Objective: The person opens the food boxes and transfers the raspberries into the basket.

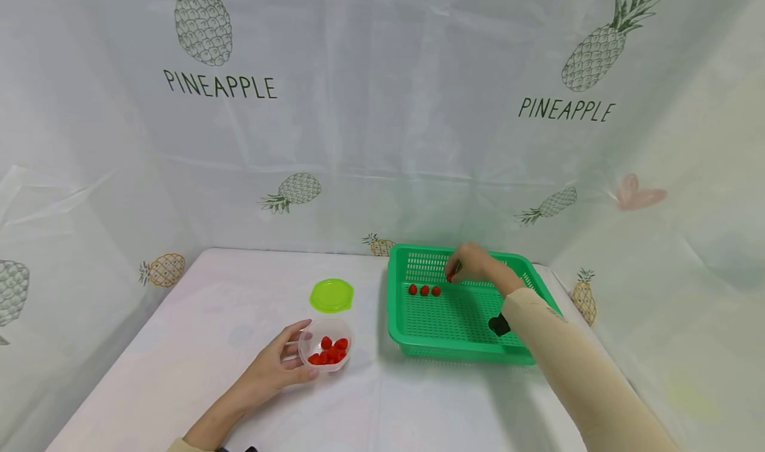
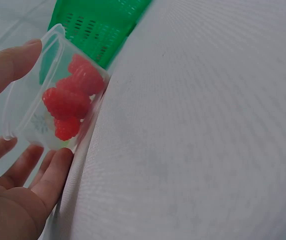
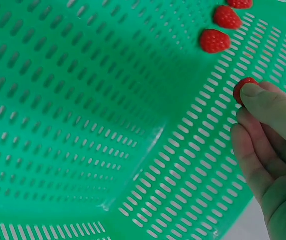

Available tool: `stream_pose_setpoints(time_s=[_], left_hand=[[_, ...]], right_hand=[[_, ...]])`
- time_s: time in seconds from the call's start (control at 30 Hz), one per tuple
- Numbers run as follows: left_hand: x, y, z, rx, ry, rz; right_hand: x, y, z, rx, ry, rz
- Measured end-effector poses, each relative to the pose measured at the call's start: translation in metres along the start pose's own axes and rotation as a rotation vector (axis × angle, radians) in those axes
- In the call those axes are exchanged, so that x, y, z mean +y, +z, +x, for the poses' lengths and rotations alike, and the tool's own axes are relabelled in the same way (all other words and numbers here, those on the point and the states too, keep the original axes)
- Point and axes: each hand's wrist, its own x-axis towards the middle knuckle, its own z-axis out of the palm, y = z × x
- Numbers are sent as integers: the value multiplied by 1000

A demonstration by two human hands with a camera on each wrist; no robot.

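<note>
My left hand (image 1: 271, 370) curls round a small clear plastic tub (image 1: 306, 347), thumb on one side and fingers on the other. Several red raspberries (image 2: 69, 102) lie in the bottom of that tub, which stands on the table. Over the far part of a green slotted basket (image 1: 418, 347), my right hand (image 1: 475, 264) pinches one raspberry (image 3: 244, 90) between thumb and fingers. Three other raspberries (image 3: 215, 41) sit in a row on the basket floor, to the left of the right hand in the head view.
A lime-green round lid (image 1: 332, 295) lies flat on the white-covered table (image 1: 251, 293), behind the tub. Pineapple-printed sheeting (image 1: 388, 127) hangs along the back and sides, close behind the basket. A black band (image 1: 499, 325) shows by the right sleeve.
</note>
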Motion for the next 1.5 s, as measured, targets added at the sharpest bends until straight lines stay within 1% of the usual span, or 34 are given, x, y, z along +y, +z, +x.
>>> stream_pose_setpoints(time_s=[0.3,0.43,0.57,0.63,0.73,0.93,1.07,1.27,1.5], left_hand=[[-2,-2,0,-13,16,-17],[-2,-2,0,-9,12,-14],[-2,-1,0,-5,9,-12],[-2,0,0,-2,3,-12],[-1,0,-1,-1,2,-15],[2,-1,-2,-13,24,-23],[2,-2,-2,-14,22,-26],[0,-1,-1,-4,-2,-22],[1,-2,-2,-11,17,-19]], right_hand=[[3,11,4,-52,37,0],[3,16,6,-67,27,0],[6,23,8,-89,58,11],[8,26,9,-91,82,12],[11,28,10,-86,89,5],[10,30,11,-77,84,-13],[7,32,12,-83,81,-30],[4,35,14,-93,96,-72],[-2,31,12,-108,99,-93]])
